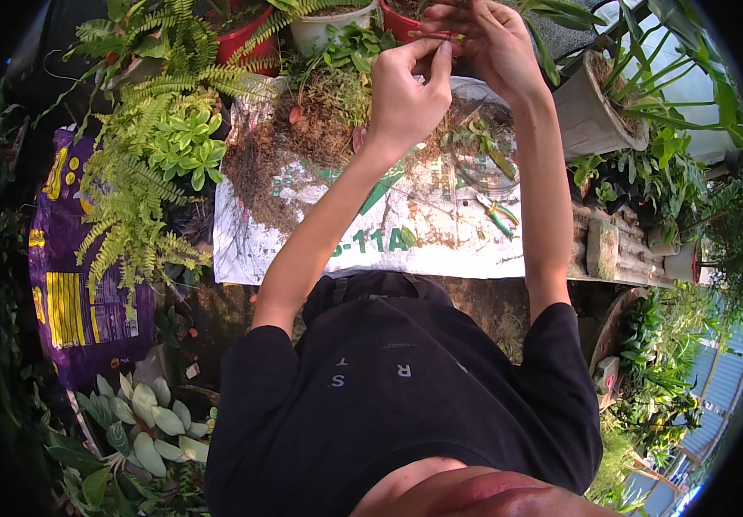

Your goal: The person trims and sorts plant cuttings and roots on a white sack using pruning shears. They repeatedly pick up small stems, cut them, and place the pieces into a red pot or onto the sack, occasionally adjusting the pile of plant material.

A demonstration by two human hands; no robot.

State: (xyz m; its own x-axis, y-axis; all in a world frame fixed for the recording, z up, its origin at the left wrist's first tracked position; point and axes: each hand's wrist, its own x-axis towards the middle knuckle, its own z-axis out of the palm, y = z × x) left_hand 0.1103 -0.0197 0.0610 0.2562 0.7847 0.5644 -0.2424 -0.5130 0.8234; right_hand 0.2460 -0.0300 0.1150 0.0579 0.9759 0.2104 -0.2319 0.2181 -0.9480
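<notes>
At the top of the view, my left hand (413, 90) pinches a thin dark strand (452, 27), probably wire, between thumb and forefinger. My right hand (504, 55) is close beside it, its fingers partly cut off by the frame edge, and holds the strand's upper part. Below both hands lies a white woven sack (371, 258) with green print. Pliers (499, 216) with green and yellow handles rest on it near my right forearm. A coil of thin wire (484, 184) and a leafy cutting (481, 139) lie above the pliers.
Brown fibrous moss (326, 106) is heaped on the sack, with dark wire lengths (248, 181) at its left. Ferns (145, 155) and a purple bag (93, 258) stand left. A tilted pale pot (594, 106) is at right, near a concrete block (602, 249). Pots (329, 29) line the back.
</notes>
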